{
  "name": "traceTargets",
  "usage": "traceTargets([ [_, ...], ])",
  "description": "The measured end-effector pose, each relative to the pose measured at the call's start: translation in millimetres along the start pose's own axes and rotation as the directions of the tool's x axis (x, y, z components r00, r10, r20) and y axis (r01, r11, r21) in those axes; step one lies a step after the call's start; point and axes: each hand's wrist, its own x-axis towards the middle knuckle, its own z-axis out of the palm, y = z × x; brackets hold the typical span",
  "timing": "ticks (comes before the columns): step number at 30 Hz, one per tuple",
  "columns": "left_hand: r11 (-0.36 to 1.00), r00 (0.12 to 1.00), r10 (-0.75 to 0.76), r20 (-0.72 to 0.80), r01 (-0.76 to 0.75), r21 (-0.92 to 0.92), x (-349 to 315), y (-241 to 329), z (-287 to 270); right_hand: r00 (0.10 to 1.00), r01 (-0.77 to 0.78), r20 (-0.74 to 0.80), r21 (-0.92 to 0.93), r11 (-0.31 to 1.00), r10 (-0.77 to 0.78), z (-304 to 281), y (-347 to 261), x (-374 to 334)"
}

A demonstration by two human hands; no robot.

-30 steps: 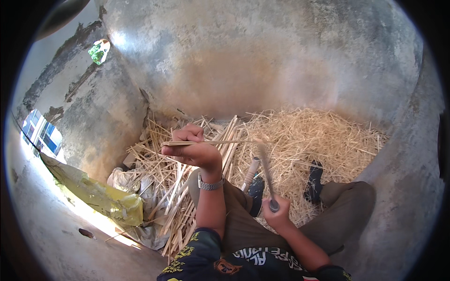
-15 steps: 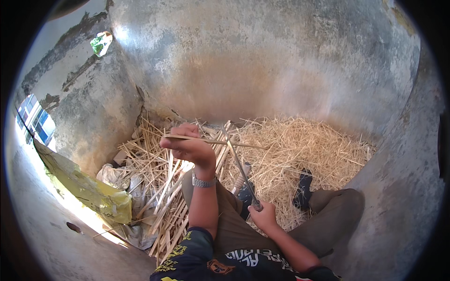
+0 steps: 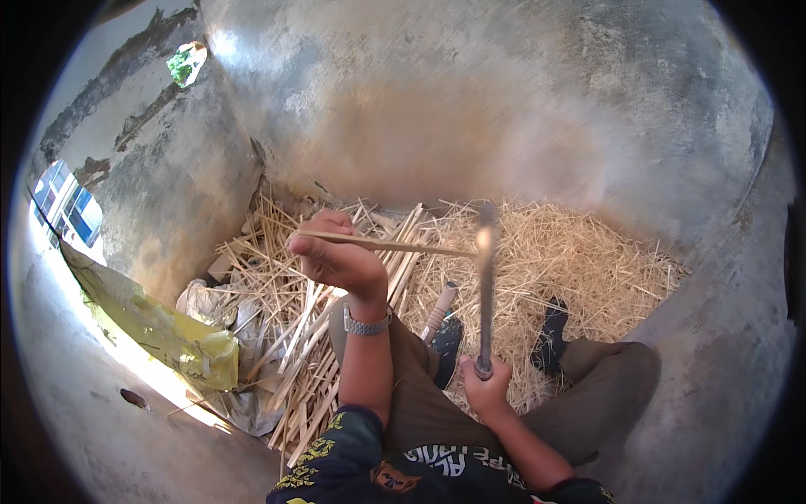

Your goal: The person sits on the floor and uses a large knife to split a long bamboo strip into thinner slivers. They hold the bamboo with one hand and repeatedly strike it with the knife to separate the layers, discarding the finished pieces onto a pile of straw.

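Observation:
My left hand (image 3: 340, 267), raised over the pile with a watch (image 3: 367, 325) on its wrist, is closed round one end of a bamboo strip (image 3: 411, 247). The strip runs level to the right. In my right hand (image 3: 487, 391), low by my legs, is the handle of a long knife (image 3: 486, 302), its narrow blade pointing up and away. The far part of the blade crosses the strip's free end in the picture; whether they touch I cannot tell. Bamboo strips (image 3: 315, 391) lie in a loose pile under my left arm.
Fine pale shavings (image 3: 579, 252) cover the ground to the right. Between my legs a pale ribbed handle (image 3: 442, 309) stands up beside my dark-covered foot (image 3: 449, 346). A yellow sheet (image 3: 193, 349) hangs at left. Stained plaster walls (image 3: 504, 101) curve close around me.
The knife has swung right along the strip, from crossing it midway to its free end, and now points straighter away. My left hand has barely moved.

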Motion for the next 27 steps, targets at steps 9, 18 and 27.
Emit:
traceTargets([
  [9, 0.998, 0.991, 0.046, 0.127, -0.041, -0.042, -6, 4, -1, 0.999, 0.022, 0.027, -0.152, 0.988, -0.018, -4, -15, 5],
  [18, 0.999, 0.993, 0.038, 0.115, -0.038, -0.009, -7, 6, 2, 0.991, -0.067, 0.09, -0.276, 0.959, 0.095, -5, -14, 11],
  [27, 0.998, 0.988, 0.055, 0.147, -0.05, -0.036, -10, 7, 0, 0.724, -0.604, 0.463, 0.068, 0.794, 0.512, -14, -4, 11],
])
